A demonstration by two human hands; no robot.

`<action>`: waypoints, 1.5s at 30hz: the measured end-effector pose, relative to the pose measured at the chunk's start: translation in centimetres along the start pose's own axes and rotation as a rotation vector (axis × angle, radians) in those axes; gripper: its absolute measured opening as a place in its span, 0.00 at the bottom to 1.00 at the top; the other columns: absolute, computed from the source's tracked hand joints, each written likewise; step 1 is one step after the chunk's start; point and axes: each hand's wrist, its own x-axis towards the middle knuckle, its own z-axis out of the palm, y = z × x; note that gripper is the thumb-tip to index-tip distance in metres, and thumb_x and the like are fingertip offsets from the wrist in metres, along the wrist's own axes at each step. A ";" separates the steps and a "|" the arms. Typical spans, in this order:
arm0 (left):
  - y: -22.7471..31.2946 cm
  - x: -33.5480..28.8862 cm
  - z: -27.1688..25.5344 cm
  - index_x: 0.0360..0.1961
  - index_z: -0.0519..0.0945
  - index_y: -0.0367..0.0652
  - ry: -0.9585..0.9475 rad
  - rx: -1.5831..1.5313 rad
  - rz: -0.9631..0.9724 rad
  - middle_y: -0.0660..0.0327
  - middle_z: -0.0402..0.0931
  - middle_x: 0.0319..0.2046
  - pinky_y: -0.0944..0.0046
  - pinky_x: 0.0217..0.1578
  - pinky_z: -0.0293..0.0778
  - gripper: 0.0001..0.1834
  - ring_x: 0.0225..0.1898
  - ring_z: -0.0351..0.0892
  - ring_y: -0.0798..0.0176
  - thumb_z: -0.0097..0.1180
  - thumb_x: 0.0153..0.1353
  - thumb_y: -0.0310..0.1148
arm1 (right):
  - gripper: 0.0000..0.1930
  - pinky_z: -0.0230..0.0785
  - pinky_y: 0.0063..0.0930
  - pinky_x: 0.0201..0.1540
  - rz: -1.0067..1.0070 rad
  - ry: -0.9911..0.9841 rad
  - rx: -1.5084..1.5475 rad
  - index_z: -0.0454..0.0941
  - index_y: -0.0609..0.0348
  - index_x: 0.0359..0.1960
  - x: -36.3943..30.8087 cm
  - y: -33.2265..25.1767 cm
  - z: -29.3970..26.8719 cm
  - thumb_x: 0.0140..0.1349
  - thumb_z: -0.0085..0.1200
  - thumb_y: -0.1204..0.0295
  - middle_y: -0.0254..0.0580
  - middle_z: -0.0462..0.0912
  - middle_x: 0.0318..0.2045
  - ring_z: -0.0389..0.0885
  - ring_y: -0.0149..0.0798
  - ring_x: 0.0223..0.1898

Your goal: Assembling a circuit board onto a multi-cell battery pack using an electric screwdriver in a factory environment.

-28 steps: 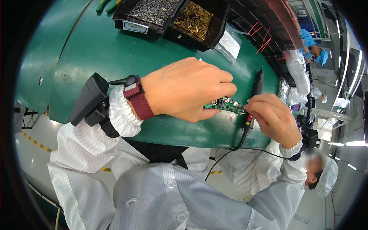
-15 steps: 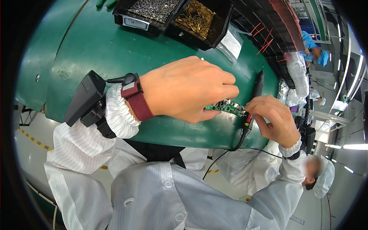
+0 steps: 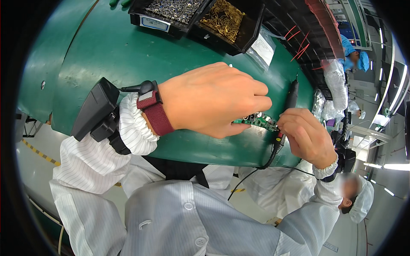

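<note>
A small green circuit board (image 3: 265, 122) with silver and dark components is held by my left hand (image 3: 218, 100), its fingers closed over the board's left end. A maroon wrist strap is on that wrist. At the board's right end, the thumb and fingertips of my right hand (image 3: 306, 135) are pinched together. What lies between those fingertips is too small and covered to tell. A black electric screwdriver (image 3: 292, 97) lies behind the right fingers, its tip pointing away from me and its red-marked cable end toward me.
On the green table (image 3: 102, 55), black bins hold silver screws (image 3: 175, 9) and brass standoffs (image 3: 223, 21). A plastic bag with a white paper (image 3: 261, 49) lies beside them. A dark ribbed panel with red ties (image 3: 301, 45) borders the right side. A person in white (image 3: 361, 196) sits close at right.
Both hands and the board appear slightly farther right in the picture, as does the whole table scene. The right fingers are drawn closer together at the board's end.
</note>
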 end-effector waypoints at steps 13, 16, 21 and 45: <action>-0.1 -0.1 0.0 0.37 0.78 0.43 0.022 0.000 0.007 0.63 0.73 0.32 0.58 0.27 0.76 0.17 0.34 0.80 0.58 0.72 0.51 0.35 | 0.19 0.79 0.41 0.42 0.040 0.113 0.002 0.69 0.65 0.34 -0.6 -0.1 1.8 0.39 0.58 0.91 0.49 0.81 0.36 0.83 0.53 0.42; 0.0 -0.1 0.2 0.37 0.78 0.43 0.049 -0.004 0.021 0.63 0.73 0.32 0.57 0.26 0.76 0.16 0.34 0.80 0.58 0.72 0.51 0.34 | 0.20 0.78 0.39 0.41 0.105 0.169 0.048 0.68 0.64 0.35 -0.8 -0.6 2.3 0.40 0.58 0.95 0.48 0.81 0.35 0.82 0.52 0.39; 0.1 -0.4 0.5 0.38 0.79 0.43 0.045 0.013 0.024 0.64 0.74 0.33 0.58 0.26 0.76 0.17 0.35 0.81 0.58 0.73 0.51 0.34 | 0.19 0.77 0.36 0.40 0.267 0.270 0.111 0.68 0.64 0.36 -0.8 -2.2 3.5 0.46 0.56 0.97 0.47 0.81 0.35 0.81 0.50 0.36; -4.6 4.3 -8.4 0.36 0.85 0.38 0.236 0.600 -0.324 0.54 0.82 0.32 0.51 0.44 0.77 0.05 0.39 0.79 0.47 0.64 0.59 0.27 | 0.27 0.63 0.48 0.72 0.404 0.166 -0.251 0.79 0.55 0.58 -9.3 7.8 4.6 0.54 0.54 0.88 0.45 0.77 0.61 0.71 0.51 0.69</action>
